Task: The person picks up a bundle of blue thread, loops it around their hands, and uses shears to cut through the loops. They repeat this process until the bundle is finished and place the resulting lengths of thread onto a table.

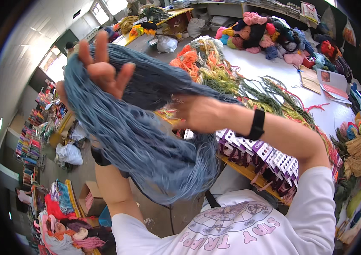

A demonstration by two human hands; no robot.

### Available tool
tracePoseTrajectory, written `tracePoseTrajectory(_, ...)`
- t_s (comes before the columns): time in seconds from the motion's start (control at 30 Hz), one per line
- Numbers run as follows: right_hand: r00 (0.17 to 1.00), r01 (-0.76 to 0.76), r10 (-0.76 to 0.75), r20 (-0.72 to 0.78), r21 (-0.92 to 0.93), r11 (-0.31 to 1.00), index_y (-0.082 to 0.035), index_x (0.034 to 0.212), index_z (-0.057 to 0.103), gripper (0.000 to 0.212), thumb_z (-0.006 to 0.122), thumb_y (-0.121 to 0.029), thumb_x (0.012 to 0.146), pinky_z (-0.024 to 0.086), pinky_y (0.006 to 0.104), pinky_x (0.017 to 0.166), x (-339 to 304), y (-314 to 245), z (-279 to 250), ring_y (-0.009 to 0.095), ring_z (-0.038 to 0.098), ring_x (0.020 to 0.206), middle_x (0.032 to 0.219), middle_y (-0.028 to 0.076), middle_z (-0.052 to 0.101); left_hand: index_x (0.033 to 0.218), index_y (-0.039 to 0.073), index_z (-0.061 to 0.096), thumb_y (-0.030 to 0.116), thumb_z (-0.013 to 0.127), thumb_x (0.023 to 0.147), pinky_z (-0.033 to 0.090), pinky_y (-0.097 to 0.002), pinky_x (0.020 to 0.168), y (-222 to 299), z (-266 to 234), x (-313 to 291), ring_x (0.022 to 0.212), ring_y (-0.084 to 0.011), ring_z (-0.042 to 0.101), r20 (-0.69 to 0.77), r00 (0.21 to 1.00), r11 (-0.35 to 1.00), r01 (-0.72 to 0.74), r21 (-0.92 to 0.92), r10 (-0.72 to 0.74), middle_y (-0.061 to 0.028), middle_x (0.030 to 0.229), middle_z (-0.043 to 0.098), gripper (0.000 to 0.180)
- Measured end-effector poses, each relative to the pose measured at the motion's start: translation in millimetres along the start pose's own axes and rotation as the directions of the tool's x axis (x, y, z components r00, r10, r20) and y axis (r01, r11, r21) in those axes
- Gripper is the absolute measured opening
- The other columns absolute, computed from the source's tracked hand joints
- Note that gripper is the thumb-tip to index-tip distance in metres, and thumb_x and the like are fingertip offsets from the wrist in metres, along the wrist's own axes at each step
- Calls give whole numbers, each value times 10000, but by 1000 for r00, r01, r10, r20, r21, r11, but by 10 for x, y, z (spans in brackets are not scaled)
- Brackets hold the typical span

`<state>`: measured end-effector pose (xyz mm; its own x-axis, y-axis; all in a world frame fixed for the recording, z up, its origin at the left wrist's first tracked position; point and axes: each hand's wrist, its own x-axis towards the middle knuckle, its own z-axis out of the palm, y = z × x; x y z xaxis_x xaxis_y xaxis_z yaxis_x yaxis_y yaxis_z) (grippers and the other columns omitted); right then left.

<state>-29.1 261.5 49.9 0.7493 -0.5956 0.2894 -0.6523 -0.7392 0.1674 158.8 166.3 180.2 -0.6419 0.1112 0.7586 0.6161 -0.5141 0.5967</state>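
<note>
A large loose skein of blue-grey yarn point(116, 123) hangs in a wide loop in front of me. My left hand point(106, 74) is up inside the loop's upper left end. Its fingers stick up, spread apart, while the yarn drapes over the hand, with part of the hand showing on the outer side. Toward the loop's right side is my right hand point(201, 114), with a black band on its wrist. Motion smears its fingers, so their grip on the strands is unclear. The skein's lower end sags in loose strands.
Orange, yellow and green yarn point(218, 78) lies along the white table point(282, 70). Colourful yarn balls point(269, 36) pile up at its far side. Purple-and-white cards point(265, 155) line the near edge. At lower left are a cardboard box point(93, 197) and more yarn point(70, 233).
</note>
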Motion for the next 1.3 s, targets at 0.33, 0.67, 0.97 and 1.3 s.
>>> tracePoseTrajectory(0.33,995,-46,65,-71,245,968,-19,733,525,135,492,-147,707,380,298,670,-329,-1153,-93,208,536,613,558,64,511,1241,-22,433,725,276,762,294,-407,1019,693,-187,-277,1278,-291,285,-385,834,604,80,793,395,-191,1354,326,901)
tracePoseTrajectory(0.67,980,-194,159,117,418,887,-20,700,512,126,503,-144,680,416,340,653,-566,-1529,35,258,561,609,579,91,537,1308,-52,267,608,358,826,396,-378,942,267,262,-333,1200,-271,408,-514,818,802,115,586,258,-178,1406,201,822)
tracePoseTrajectory(0.97,930,-367,352,108,355,860,-24,912,587,292,561,-102,632,448,357,770,-573,-799,437,284,536,902,880,129,575,1332,-34,-150,359,529,854,506,-374,775,9,447,-71,819,-162,628,-178,984,1000,14,-4,-15,-195,1410,190,918)
tracePoseTrajectory(1.3,706,-533,702,-100,578,618,-83,966,581,293,614,-169,689,459,383,735,-165,-608,-73,303,561,898,917,116,579,1321,-23,-192,291,440,901,533,-355,632,3,517,7,522,-179,629,20,943,938,332,-99,-332,-189,1171,517,821)
